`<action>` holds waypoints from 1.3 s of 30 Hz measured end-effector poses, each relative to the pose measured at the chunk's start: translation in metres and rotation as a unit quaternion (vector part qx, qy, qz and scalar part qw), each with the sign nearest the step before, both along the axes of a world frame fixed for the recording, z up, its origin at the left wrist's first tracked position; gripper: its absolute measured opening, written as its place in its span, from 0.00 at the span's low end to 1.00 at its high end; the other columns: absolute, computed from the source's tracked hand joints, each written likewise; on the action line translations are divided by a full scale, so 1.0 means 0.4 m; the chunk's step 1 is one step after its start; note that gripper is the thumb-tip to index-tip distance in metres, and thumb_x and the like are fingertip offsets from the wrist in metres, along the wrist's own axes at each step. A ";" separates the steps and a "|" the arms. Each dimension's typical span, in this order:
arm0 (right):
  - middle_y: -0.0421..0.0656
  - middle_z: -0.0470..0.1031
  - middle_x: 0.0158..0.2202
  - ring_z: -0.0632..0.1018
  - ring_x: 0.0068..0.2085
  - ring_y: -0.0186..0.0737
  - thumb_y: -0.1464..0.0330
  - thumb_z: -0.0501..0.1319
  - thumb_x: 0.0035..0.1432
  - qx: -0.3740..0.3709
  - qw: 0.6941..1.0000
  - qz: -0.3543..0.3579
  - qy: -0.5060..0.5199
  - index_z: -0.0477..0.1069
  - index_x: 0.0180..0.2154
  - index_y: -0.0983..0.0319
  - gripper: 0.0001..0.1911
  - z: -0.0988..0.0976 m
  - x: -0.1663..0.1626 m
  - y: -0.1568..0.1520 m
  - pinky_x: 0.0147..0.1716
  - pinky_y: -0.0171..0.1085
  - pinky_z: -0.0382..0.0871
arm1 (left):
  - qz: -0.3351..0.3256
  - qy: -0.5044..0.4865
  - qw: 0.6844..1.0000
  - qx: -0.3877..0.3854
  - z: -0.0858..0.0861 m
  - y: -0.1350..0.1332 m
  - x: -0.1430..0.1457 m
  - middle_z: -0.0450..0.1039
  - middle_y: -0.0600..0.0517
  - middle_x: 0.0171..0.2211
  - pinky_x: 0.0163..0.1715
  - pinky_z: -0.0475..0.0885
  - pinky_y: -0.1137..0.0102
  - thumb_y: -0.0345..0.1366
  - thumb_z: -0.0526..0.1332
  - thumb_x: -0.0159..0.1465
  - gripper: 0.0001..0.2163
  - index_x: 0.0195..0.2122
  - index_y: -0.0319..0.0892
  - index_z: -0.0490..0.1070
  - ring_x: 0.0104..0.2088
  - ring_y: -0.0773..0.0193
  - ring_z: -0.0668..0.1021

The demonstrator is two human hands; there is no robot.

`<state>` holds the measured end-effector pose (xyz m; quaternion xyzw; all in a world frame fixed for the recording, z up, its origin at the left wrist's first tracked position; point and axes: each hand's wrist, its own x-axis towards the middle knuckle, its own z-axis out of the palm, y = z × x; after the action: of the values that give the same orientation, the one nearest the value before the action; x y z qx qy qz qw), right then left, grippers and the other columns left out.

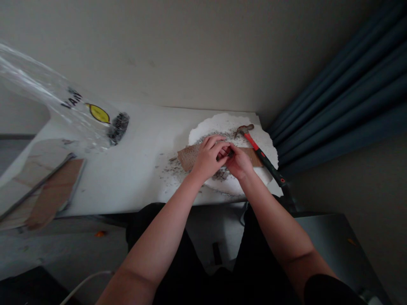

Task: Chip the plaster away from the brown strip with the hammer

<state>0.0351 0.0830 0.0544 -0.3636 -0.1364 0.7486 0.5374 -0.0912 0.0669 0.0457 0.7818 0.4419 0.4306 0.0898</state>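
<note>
My left hand (pixel 207 157) and my right hand (pixel 239 162) meet above a brown board (pixel 187 157), fingers curled together. A small dark piece (pixel 230 154) shows between the fingertips; its kind is too small and shaded to make out. Under the board lies a white sheet with a ragged edge (pixel 199 134). Grey-brown crumbs and flakes (pixel 221 173) are strewn over the sheet and around the board. Just right of my right hand rests a claw hammer (pixel 266 161) with a red and black handle, its head toward the wall.
A clear plastic bag (pixel 57 95) with a yellow print and dark contents stands at the left of the white table (pixel 140 178). Near it lie a metal bar (pixel 41 183) and a brown panel (pixel 55 190). Dark curtains (pixel 343 97) hang at right.
</note>
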 end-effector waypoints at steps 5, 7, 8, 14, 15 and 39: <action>0.38 0.79 0.27 0.79 0.29 0.32 0.74 0.53 0.69 0.004 1.000 -0.006 -0.012 0.74 0.31 0.61 0.15 0.002 0.005 0.001 0.35 0.31 0.76 | -0.019 -0.018 1.000 -0.003 -0.008 0.004 -0.003 0.72 0.45 0.55 0.61 0.69 0.55 0.27 0.65 0.60 0.18 0.52 0.43 0.73 0.58 0.55 0.72; 0.38 0.77 0.25 0.79 0.28 0.33 0.74 0.55 0.68 0.005 1.000 0.004 -0.017 0.73 0.30 0.61 0.14 -0.001 0.006 0.003 0.36 0.32 0.76 | -0.027 -0.017 0.999 -0.007 -0.009 0.006 -0.005 0.73 0.46 0.55 0.62 0.68 0.55 0.26 0.64 0.60 0.20 0.54 0.43 0.72 0.59 0.55 0.72; 0.37 0.76 0.23 0.78 0.28 0.33 0.74 0.56 0.67 0.006 1.000 0.010 -0.020 0.73 0.29 0.61 0.14 -0.002 0.006 0.003 0.36 0.32 0.76 | -0.034 -0.016 0.999 -0.009 -0.009 0.007 -0.007 0.72 0.46 0.56 0.63 0.68 0.55 0.26 0.64 0.60 0.22 0.55 0.43 0.71 0.60 0.55 0.72; 0.38 0.74 0.22 0.76 0.27 0.33 0.73 0.61 0.64 0.050 0.993 0.092 -0.060 0.72 0.25 0.61 0.14 -0.014 0.009 -0.003 0.32 0.31 0.74 | -0.090 0.007 0.994 -0.063 -0.009 0.013 -0.027 0.71 0.46 0.60 0.65 0.65 0.54 0.26 0.66 0.57 0.31 0.63 0.45 0.66 0.65 0.53 0.69; 0.38 0.74 0.22 0.76 0.27 0.33 0.73 0.61 0.63 0.060 0.990 0.103 -0.071 0.72 0.25 0.61 0.13 -0.015 0.011 -0.004 0.32 0.31 0.74 | -0.093 0.008 0.993 -0.076 -0.008 0.013 -0.030 0.71 0.46 0.60 0.65 0.65 0.55 0.26 0.66 0.57 0.32 0.64 0.46 0.65 0.64 0.53 0.69; 0.39 0.76 0.22 0.74 0.24 0.32 0.67 0.67 0.57 0.095 0.972 0.154 -0.150 0.74 0.26 0.62 0.09 -0.010 0.015 -0.008 0.25 0.31 0.69 | -0.107 -0.004 0.986 -0.124 0.024 -0.003 -0.036 0.75 0.48 0.55 0.57 0.71 0.60 0.27 0.66 0.58 0.30 0.63 0.47 0.66 0.53 0.58 0.78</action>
<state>0.0411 0.0799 0.0504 -0.3940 -0.3400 0.7427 0.4214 -0.1057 0.0659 0.0551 0.8060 0.4049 0.3633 0.2333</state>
